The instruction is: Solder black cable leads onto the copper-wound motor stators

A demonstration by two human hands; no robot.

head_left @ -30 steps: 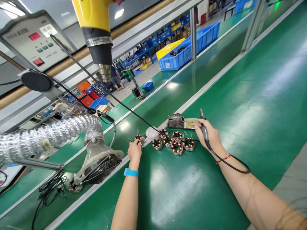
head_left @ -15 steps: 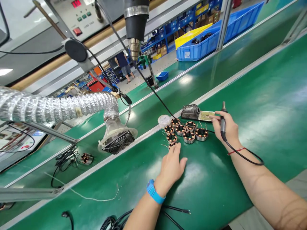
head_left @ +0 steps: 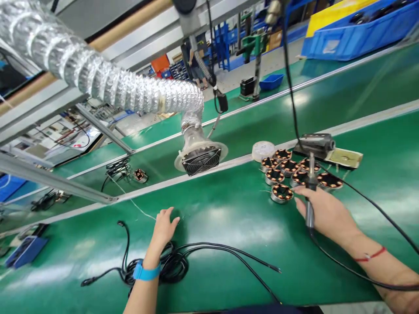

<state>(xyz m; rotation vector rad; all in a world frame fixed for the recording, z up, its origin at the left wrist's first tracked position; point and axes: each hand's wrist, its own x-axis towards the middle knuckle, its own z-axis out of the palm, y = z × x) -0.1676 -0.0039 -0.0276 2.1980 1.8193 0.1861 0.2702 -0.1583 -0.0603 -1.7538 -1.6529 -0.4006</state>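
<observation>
My right hand (head_left: 329, 213) is closed around a soldering iron (head_left: 310, 196), its metal tip pointing away from me; the fingertips are beside several ring-shaped copper-wound coils (head_left: 282, 192) grouped on the green bench. At the left, my left hand (head_left: 166, 224) hovers over the bench with its fingers apart and nothing in them. It is just above a coiled bundle of black cables (head_left: 175, 266) and near a thin white wire (head_left: 140, 210). Behind the coils are a round spool (head_left: 262, 151) and a dark iron stand (head_left: 316, 144) with a tray of yellowish sponge (head_left: 345, 157).
A fume extractor with a fan grille (head_left: 201, 162) hangs from a silver duct (head_left: 131, 89) behind my left hand. A metal post (head_left: 59, 179) slants at the left. Blue bins (head_left: 347, 43) stand at the back right. A person is in the far background.
The view has swung left. My left hand has left the coils and moved left to above the cables. My right hand, still holding the iron, has come to the near coils.
</observation>
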